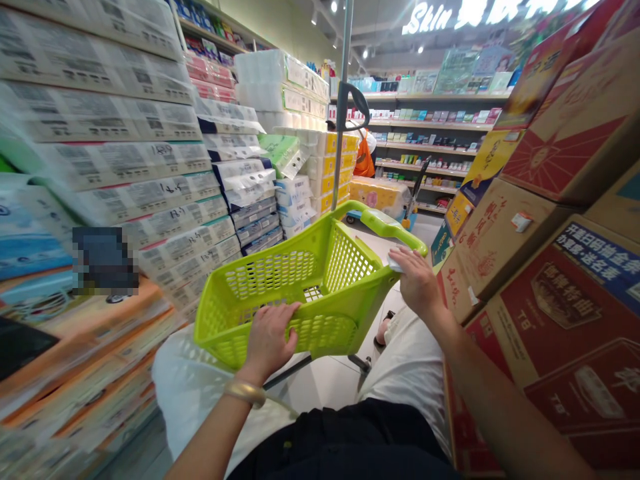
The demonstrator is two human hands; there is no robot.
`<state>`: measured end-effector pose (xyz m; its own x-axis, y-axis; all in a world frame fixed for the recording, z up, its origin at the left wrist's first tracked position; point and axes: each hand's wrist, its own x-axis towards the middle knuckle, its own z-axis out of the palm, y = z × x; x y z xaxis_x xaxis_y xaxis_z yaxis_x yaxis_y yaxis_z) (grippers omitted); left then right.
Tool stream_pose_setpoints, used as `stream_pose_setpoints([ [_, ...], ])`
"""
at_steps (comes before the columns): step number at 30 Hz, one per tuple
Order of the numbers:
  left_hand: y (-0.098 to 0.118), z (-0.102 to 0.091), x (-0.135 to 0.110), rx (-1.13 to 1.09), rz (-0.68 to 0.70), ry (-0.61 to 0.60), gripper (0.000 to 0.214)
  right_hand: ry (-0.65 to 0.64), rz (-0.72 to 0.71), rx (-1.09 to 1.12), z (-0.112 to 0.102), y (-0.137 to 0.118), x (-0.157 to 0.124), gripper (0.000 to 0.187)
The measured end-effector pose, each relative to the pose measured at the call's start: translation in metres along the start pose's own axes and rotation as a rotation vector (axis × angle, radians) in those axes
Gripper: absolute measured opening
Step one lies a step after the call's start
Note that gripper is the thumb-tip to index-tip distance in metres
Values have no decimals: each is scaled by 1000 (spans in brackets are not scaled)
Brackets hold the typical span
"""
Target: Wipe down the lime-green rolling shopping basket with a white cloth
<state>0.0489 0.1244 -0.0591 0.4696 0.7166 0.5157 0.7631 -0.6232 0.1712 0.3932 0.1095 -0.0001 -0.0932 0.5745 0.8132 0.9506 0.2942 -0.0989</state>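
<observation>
A lime-green shopping cart [334, 331] with lattice sides stands right in front of my legs, turned at an angle. No goods show inside its basket. My left hand [273, 340] is closed over the near rim, fingers curled inward and thumb outside. My right hand [419, 281] grips the cart's corner at the end of the push handle [387, 225]. Something small and white [395, 265] shows under its fingers; I cannot make out what it is. A grey pole [343, 100] with a looped grip rises behind the basket.
Tall stacks of plastic-wrapped paper packs [145, 167] line the left side. Cardboard cartons [505, 240] are piled close on the right. Behind the cart, a person with an orange bag [366, 157] is near shelves [425, 125] of small boxes. A trolley holds a yellow pack [380, 195].
</observation>
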Motion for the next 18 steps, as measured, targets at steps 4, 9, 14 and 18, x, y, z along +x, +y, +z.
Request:
stream_pose_setpoints([
  [4, 1, 0, 1, 5, -2, 7, 45, 44, 26, -15, 3, -4, -3, 49],
  [9, 1, -2, 1, 9, 2, 6, 45, -89, -137, 70, 22, -46, -17, 55],
  [14, 1, -1, 0, 8, 1, 1, 45, -72, -89, 60, 12, -20, -7, 54],
  [18, 1, 0, 0, 0, -4, 12, 46, -1, 31, 21, 1, 2, 1, 53],
])
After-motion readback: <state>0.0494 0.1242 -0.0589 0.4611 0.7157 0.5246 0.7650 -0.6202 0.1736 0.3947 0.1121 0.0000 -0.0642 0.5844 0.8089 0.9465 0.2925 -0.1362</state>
